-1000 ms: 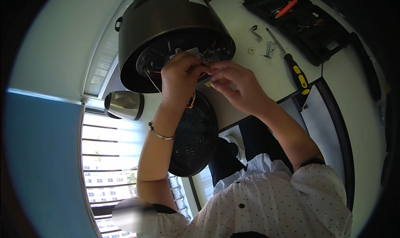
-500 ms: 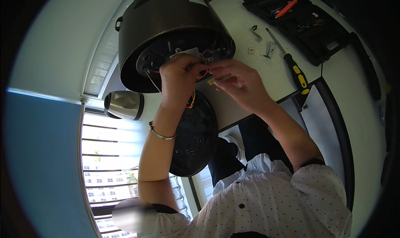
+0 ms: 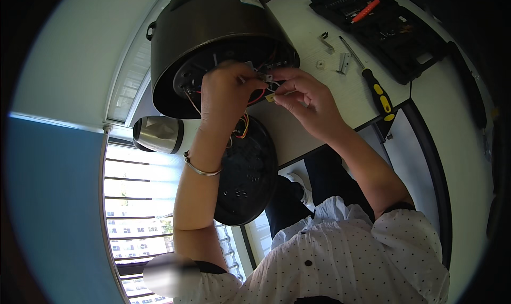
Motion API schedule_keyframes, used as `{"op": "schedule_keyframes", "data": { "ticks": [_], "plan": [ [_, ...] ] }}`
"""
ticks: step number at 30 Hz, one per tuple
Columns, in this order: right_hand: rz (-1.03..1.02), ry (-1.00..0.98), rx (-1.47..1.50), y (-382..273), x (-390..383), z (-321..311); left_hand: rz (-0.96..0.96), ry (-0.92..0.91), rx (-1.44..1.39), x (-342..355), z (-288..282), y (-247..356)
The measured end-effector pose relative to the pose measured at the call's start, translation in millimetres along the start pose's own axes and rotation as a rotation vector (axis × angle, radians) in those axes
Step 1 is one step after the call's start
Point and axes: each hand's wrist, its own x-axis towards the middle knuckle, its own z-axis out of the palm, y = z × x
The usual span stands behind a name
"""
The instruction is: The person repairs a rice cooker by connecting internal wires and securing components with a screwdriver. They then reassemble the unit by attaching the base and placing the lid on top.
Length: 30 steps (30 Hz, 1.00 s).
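Observation:
A dark rounded cooker body [image 3: 213,25] lies on its side on the table, its open underside with wiring facing me. Just in front of that opening, my left hand [image 3: 226,91] is closed, its fingertips pinching a small metal part [image 3: 264,78] among the wires. My right hand [image 3: 311,102] is closed in a pinch beside it, on a thin pale wire [image 3: 274,85]. A red wire [image 3: 258,97] runs below the left fingertips. Near the right fingertips sits a small yellowish piece [image 3: 270,98]. My left hand hides part of the underside.
The round black base cover [image 3: 247,176] hangs below by yellow and red wires [image 3: 244,127]. To the right lie a black-and-yellow screwdriver [image 3: 379,91], small metal brackets [image 3: 344,63] and an opened black tool case [image 3: 378,30] with a red-handled tool [image 3: 365,11]. A metal kettle [image 3: 158,134] lies left.
My left hand has shifted slightly left, and the wrist has tilted. The right fingers have curled in, and a pale wire now shows between the two hands.

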Motion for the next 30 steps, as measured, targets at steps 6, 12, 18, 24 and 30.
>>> {"op": "schedule_keyframes", "data": {
  "ticks": [6, 12, 18, 24, 30],
  "plan": [
    [-0.034, -0.028, -0.06, 3.0, -0.9, -3.0, -0.08, -0.027, -0.054, 0.9, 2.3, 0.2],
    [-0.093, -0.04, -0.091, 7.1, -2.6, -3.7, -0.091, -0.149, -0.024, 5.2, -3.9, 1.1],
    [-0.236, -0.069, -0.346, 10.1, -0.9, -8.9, 0.018, -0.152, 0.177, 5.6, -3.1, 12.0],
    [-0.263, -0.062, -0.386, 8.1, -0.5, -8.9, 0.028, -0.094, 0.028, 1.7, 3.2, 8.2],
    [-0.288, -0.094, -0.406, 9.0, 0.9, -10.1, -0.031, -0.048, 0.073, -4.4, 6.8, 8.6]
  ]
}}
